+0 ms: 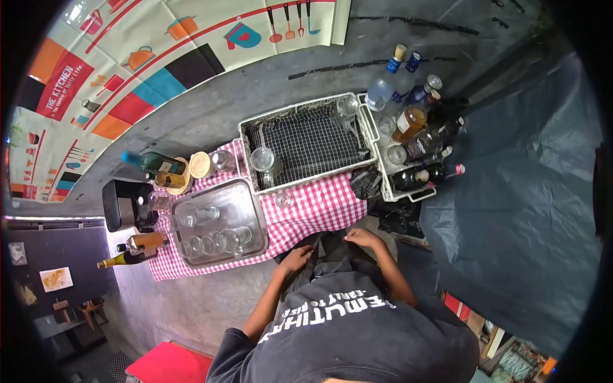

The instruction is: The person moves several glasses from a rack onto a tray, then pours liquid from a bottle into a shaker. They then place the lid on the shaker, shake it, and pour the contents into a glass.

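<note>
Down at my waist, my left hand [297, 260] has its fingers closed at the edge of a black cloth [329, 246], which hangs in front of my body. My right hand [363, 239] sits at the other side of that cloth with finger and thumb pinched together on it. Both hands are below the front edge of the table. Closest to them on the red and white checked tablecloth [313, 203] stands a small clear glass [283, 200]. The cloth's lower part is lost in shadow.
A metal tray [260, 236] with several glasses lies left. Behind is a white wire basket [306, 177] with a few glasses. Another rack [387, 190] at right is crowded with bottles. More bottles [145, 241] and a black container [118, 207] stand at the far left.
</note>
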Demonstrator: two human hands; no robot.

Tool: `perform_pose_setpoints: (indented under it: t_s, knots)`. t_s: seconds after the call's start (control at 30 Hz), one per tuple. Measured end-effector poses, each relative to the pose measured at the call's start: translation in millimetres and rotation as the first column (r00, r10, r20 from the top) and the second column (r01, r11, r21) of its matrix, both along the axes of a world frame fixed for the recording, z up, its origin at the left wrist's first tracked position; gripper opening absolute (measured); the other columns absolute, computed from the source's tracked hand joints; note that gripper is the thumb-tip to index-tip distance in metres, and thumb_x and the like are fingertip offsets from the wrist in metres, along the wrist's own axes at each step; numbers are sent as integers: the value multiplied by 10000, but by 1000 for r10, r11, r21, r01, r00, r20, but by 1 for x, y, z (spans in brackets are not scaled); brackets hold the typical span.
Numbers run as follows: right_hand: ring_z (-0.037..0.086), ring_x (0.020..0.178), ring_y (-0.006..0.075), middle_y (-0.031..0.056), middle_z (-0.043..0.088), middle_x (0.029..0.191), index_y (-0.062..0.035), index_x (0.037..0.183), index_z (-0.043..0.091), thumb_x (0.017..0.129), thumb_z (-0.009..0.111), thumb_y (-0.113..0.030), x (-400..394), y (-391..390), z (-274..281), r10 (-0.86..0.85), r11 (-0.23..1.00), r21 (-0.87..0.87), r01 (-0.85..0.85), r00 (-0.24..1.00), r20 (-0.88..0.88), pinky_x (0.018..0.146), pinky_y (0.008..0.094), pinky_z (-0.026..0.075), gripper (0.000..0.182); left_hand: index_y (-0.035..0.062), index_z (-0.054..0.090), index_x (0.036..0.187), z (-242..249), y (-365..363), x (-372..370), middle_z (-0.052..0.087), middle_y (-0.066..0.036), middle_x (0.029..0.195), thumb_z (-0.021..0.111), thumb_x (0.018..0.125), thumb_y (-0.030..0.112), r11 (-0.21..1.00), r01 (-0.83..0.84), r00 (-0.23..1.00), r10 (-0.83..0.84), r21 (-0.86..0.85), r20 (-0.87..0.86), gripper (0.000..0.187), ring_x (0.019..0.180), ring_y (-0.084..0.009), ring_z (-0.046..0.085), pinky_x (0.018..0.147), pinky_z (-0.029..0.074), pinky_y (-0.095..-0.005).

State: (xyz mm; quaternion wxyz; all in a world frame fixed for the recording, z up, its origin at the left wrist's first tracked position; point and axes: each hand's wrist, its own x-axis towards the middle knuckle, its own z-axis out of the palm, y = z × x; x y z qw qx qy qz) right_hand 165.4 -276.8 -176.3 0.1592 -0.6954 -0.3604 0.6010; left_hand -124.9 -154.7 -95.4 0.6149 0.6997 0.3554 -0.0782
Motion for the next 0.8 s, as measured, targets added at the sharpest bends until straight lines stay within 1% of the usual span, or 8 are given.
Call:
perform_pose_setpoints:
  t_s: [0.07,0.1,0.2,0.37,0.43,0.57,0.7,0.8]
  knots:
    - [638,939,211,131,688,963,-11,998,669,842,645,-429,11,26,50,58,998,-20,-58,998,19,821,325,482,448,-17,546,1226,26,17,31,605,-245,1157,481,948,273,995,99,994,-99,1,-53,407,1087,-356,585,918,454,-386]
    - [633,924,206,124,683,963,-10,1018,656,853,639,-425,16,38,70,54,997,63,-51,998,-45,816,323,481,447,-6,570,1187,34,25,42,608,-260,1115,475,946,246,978,167,986,-163,125,-40,361,1042,-379,590,881,467,-415]
    - [607,942,165,70,656,996,-34,1096,614,919,591,-321,30,79,118,68,986,162,-45,988,-141,835,313,480,338,-1,621,1060,72,58,77,620,-271,989,484,935,228,948,214,968,-174,237,-182,294,949,-425,591,828,462,-479]
    - [603,984,190,81,626,1052,-54,1100,580,919,592,-340,57,150,194,-119,851,487,197,975,-188,833,334,490,339,-12,622,1065,103,111,135,645,-231,974,567,912,232,904,-70,995,32,421,97,293,880,-363,640,776,500,-422]
    - [620,985,214,113,625,1084,-43,1145,554,898,618,-303,67,176,188,-241,785,559,266,963,-120,799,347,503,365,-11,595,1149,122,132,163,668,-184,996,577,924,229,897,-166,978,96,409,186,329,872,-261,668,728,519,-338]
    - [626,986,278,171,539,1239,-39,1286,439,853,653,-254,81,213,160,-447,710,625,323,893,46,795,380,508,529,-8,551,1199,106,167,217,658,-147,1026,599,912,192,904,-349,902,252,248,351,353,946,-229,652,801,525,-340]
    - [594,1040,301,206,364,1366,-28,1393,306,825,661,-174,88,236,143,-479,741,602,296,862,165,831,413,494,686,14,426,1330,76,196,261,544,-221,1236,645,876,248,854,-462,841,336,239,425,556,1088,-321,587,829,500,-378]
    - [598,1030,254,178,420,1341,-26,1416,288,788,694,-130,90,246,134,-491,752,581,310,852,182,872,404,474,755,34,332,1404,47,217,294,415,-267,1354,695,827,291,847,-500,815,389,181,429,728,1224,-374,466,963,423,-409]
